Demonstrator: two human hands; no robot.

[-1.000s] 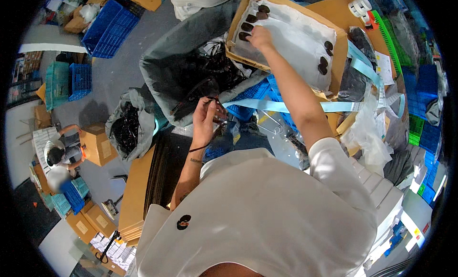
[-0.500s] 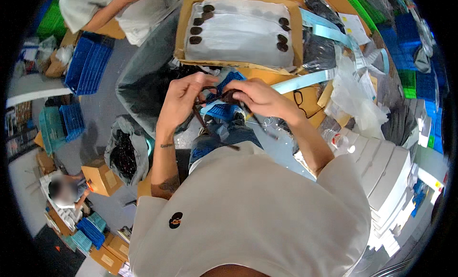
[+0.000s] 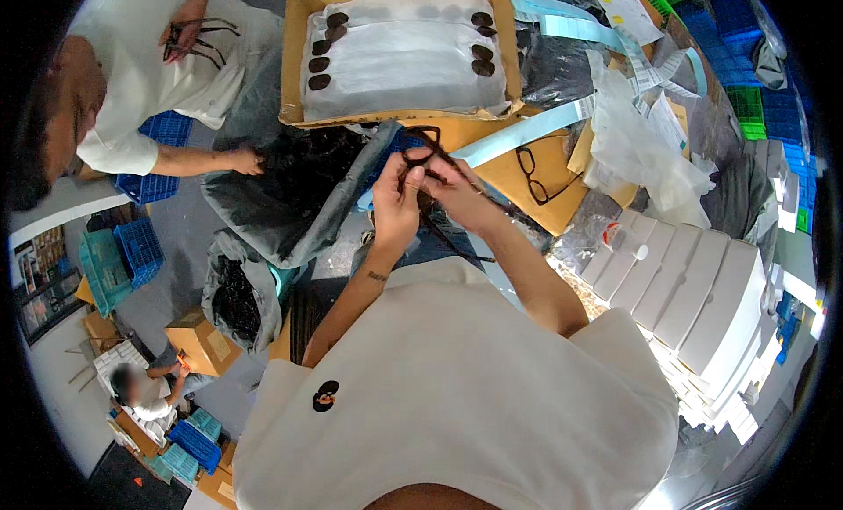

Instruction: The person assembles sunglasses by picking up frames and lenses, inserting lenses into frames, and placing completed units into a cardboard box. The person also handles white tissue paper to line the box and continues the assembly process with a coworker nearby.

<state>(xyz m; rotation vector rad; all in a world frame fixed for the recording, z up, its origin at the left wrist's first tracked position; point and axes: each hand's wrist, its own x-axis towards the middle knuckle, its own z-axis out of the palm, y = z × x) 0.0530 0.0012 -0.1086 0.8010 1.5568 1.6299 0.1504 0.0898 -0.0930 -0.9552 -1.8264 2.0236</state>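
Observation:
Close together in front of my chest, my left hand and my right hand are both closed on a pair of dark eyeglasses. The frame front pokes out above my fingers, and a temple arm slants down past my right hand. Another dark arm hangs below the hands; my fingers partly hide where it joins. To the right of my hands, a second pair of black eyeglasses lies on brown cardboard.
Ahead is an open carton with white wrapping and dark oval lenses. A co-worker's hand touches a grey bag of black items; their other hand holds several glasses. White boxes and a clear bottle stand right.
My hands have moved rightward and closer together, and the eyeglasses have turned. The co-worker has leaned in from the left, with one hand now at the grey bag.

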